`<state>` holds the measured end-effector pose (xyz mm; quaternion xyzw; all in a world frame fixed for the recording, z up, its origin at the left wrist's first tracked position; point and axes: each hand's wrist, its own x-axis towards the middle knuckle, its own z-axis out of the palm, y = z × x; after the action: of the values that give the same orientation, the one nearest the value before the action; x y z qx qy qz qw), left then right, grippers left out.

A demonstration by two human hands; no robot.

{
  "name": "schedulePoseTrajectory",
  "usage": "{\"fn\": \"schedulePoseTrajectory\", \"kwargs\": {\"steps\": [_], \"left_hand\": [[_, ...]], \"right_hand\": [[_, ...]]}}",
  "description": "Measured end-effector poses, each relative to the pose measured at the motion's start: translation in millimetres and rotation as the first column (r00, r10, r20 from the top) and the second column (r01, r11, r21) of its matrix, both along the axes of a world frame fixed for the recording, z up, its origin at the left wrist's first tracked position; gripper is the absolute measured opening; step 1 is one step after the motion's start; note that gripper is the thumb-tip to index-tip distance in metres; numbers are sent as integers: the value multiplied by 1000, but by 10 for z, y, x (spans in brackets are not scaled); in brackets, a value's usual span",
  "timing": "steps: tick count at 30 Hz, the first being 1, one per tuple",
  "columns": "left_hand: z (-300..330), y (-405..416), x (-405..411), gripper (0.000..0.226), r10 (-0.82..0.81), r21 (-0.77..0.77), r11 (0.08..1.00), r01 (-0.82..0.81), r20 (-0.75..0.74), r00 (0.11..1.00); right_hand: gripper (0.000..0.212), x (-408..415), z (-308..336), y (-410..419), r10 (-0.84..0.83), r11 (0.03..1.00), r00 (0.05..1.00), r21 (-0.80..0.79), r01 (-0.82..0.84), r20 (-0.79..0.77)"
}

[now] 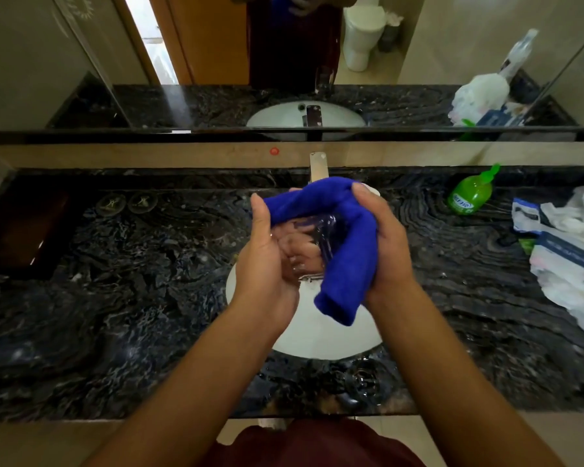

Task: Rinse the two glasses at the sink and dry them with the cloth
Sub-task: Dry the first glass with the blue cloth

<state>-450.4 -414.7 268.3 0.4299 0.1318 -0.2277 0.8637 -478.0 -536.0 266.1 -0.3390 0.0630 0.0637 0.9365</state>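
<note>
Above the white sink (pixel 321 335) my left hand (pixel 267 261) cups a clear glass (pixel 309 244) lying on its side. A blue cloth (pixel 348 237) is wrapped over the glass's top and right side, and my right hand (pixel 381 241) presses it there. One end of the cloth hangs down over the basin. A second clear glass (pixel 363 382) stands on the dark marble counter (pixel 132 298) at the front edge, just right of the sink, in a wet patch. The faucet (pixel 318 165) sits behind my hands; no water stream is visible.
A green soap bottle (pixel 471 193) stands at the back right. Plastic bags and a packet (pixel 567 251) lie on the counter's right side. Two round coasters (pixel 127 203) rest at the back left. A mirror (pixel 216 62) runs along the wall behind.
</note>
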Motion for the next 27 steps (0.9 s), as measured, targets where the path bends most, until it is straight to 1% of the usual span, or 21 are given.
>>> {"fn": "schedulePoseTrajectory", "kwargs": {"steps": [1,2,3,4,5,7,8,10,12,13,14,15,16,18,19,21,23,24,25,26,27], "left_hand": [[-9,7,12,64,12,-26,1000,-12,-20,1000],[17,15,13,72,28,-56,998,-31,-53,998],[21,16,19,83,49,-72,996,-54,-67,997],[29,10,24,91,74,-75,994,-78,-61,995],[34,7,35,90,105,-44,993,-107,-49,993],[35,-6,29,64,167,82,982,-170,42,985],[48,-16,-9,57,157,158,972,-176,126,979],[44,-39,-122,53,107,305,929,-207,315,943],[34,-42,-228,49,22,337,922,-191,447,894],[18,-37,-240,48,-22,324,935,-146,463,886],[0,-31,-224,46,-72,292,954,-65,435,898],[12,-14,-194,45,-118,236,971,29,371,921],[53,-5,-167,47,-167,143,981,132,264,950],[64,9,-116,54,-265,-71,961,266,32,964],[58,12,-100,55,-294,-128,949,288,-32,955],[48,9,-97,49,-304,-173,942,288,-75,950],[71,-24,-109,40,-265,-194,949,247,-74,961],[87,-49,-116,37,-236,-198,956,217,-77,969],[95,-71,-117,35,-204,-204,962,184,-84,975],[101,-97,-120,36,-176,-209,966,153,-100,979],[97,-118,-116,38,-151,-216,969,121,-129,980]], "right_hand": [[69,-34,-36,58,-42,994,999,103,43,-14],[59,-72,-75,128,-75,980,996,182,81,-38],[52,-115,-118,201,-103,969,993,217,115,-65],[52,-162,-148,279,-120,964,989,229,138,-91],[55,-210,-176,344,-137,963,984,217,159,-110],[68,-258,-232,371,-197,967,976,150,208,-89],[76,-275,-232,352,-228,968,972,95,232,-50],[82,-284,-218,271,-263,964,964,-27,264,31],[82,-281,-187,173,-299,948,954,-100,301,34],[86,-274,-172,129,-310,946,950,-88,311,21],[93,-263,-170,81,-321,944,947,-70,321,10],[97,-249,-160,27,-337,939,941,-62,337,12],[98,-237,-137,-30,-354,932,935,-70,356,38],[90,-234,-92,-140,-364,916,920,-123,382,143],[85,-238,-65,-181,-354,904,914,-176,389,199],[73,-238,-16,-206,-321,870,899,-283,404,298],[57,-200,6,-183,-295,857,886,-309,411,358],[51,-171,17,-140,-296,867,878,-279,412,376],[52,-147,27,-77,-308,889,878,-218,403,365],[59,-129,20,-17,-343,910,892,-132,393,294],[67,-113,1,35,-389,916,906,-36,400,170]]}}
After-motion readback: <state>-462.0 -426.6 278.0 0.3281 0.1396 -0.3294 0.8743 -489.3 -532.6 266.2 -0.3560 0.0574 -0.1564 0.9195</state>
